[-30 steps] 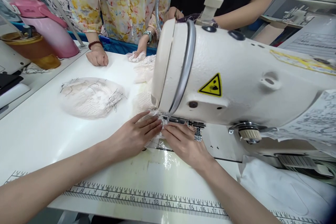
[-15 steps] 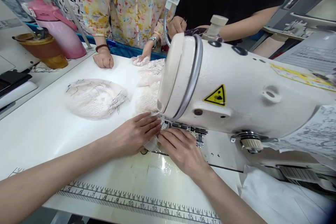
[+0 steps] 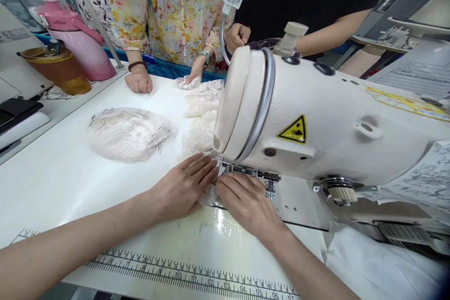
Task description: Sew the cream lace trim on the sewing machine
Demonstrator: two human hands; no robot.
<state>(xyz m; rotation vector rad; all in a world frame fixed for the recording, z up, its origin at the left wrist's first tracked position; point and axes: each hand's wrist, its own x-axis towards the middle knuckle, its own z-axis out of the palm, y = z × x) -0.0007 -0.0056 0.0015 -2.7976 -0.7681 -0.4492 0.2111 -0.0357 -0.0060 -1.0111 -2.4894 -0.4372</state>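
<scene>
Both my hands lie flat on a piece of pale lace fabric [image 3: 202, 138] under the head of a cream sewing machine [image 3: 316, 122]. My left hand [image 3: 183, 187] has its fingers stretched out, pressing the lace just left of the presser foot [image 3: 242, 168]. My right hand [image 3: 246, 201] rests palm down in front of the foot, fingers extended onto the fabric's edge. The needle itself is hidden behind the machine head.
A rounded lace piece [image 3: 128, 133] lies on the white table [image 3: 52, 173]. A ruler strip [image 3: 183, 276] runs along the front edge. A pink jug [image 3: 77, 42] and brown cup [image 3: 58, 65] stand far left. Two other people stand across the table, hands on lace [image 3: 191, 82].
The view has shifted slightly. My hands have stayed pressed on the lace at the presser foot, with the fingers edging a little closer together.
</scene>
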